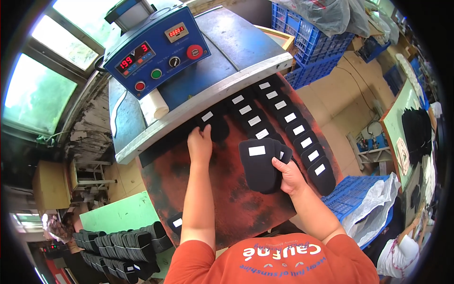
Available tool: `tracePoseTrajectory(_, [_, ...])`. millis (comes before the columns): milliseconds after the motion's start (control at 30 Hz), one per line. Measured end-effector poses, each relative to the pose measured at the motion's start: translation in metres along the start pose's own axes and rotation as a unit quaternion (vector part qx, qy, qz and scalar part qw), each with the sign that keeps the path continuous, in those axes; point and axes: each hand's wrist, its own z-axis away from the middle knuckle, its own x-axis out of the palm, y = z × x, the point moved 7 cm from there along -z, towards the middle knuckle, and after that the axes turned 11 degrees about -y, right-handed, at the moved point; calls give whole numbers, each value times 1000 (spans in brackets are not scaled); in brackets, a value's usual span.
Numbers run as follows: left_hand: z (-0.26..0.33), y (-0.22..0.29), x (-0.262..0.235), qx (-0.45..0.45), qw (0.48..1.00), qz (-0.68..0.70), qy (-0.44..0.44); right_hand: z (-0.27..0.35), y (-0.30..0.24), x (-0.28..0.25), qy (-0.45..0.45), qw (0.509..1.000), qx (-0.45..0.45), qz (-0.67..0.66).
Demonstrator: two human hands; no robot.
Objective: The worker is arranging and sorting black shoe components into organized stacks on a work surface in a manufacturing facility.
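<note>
At frame centre, the left hand (200, 144) presses flat on a black insole (213, 124) on the rust-red desk (227, 203); the right hand (289, 176) pinches a stack of insoles (259, 163).

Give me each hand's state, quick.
Left hand: fingers down on a black insole piece on the press bed; grip cannot be told.
Right hand: closed on a stack of black insole pieces.

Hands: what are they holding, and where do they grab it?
The right hand grips a stack of black insoles by its lower right edge. The left hand holds nothing, resting on one insole.
</note>
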Motion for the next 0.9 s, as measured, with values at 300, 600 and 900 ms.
tracePoseTrajectory(300, [21,-16,6,-76,930,359,-31,-17,-8,2,-32,994,13,-108])
tracePoseTrajectory(600, [78,54,20,-4,938,315,-144,-14,8,1,25,1000,14,-2])
tracePoseTrajectory(900, [78,27,24,-95,903,398,-128,-8,3,-12,49,999,-14,6])
